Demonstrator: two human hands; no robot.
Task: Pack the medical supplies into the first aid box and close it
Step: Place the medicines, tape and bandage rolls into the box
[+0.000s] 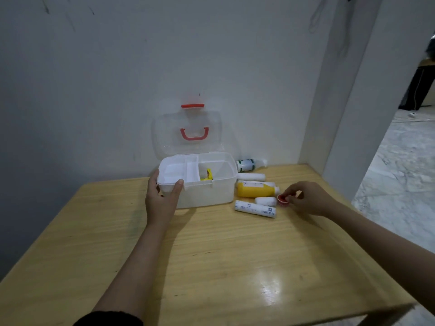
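A white first aid box [207, 196] stands open on the wooden table [211, 267], its clear lid [188, 132] with red handle leaning against the wall. A white tray sits in its left half; a yellow item [208, 175] lies inside. My left hand [162, 198] grips the box's front left corner. To the right lie a yellow bottle [255, 189], a green-labelled bottle [247, 164] and three white bandage rolls [255, 208]. My right hand [306, 198] pinches a small red-and-white tape roll [282, 200] resting on the table beside the rolls.
The table stands against a white wall. A white pillar [341, 114] rises at the back right corner. Past the table's right edge lies a marble floor [400, 172]. The near half of the tabletop carries only my forearms.
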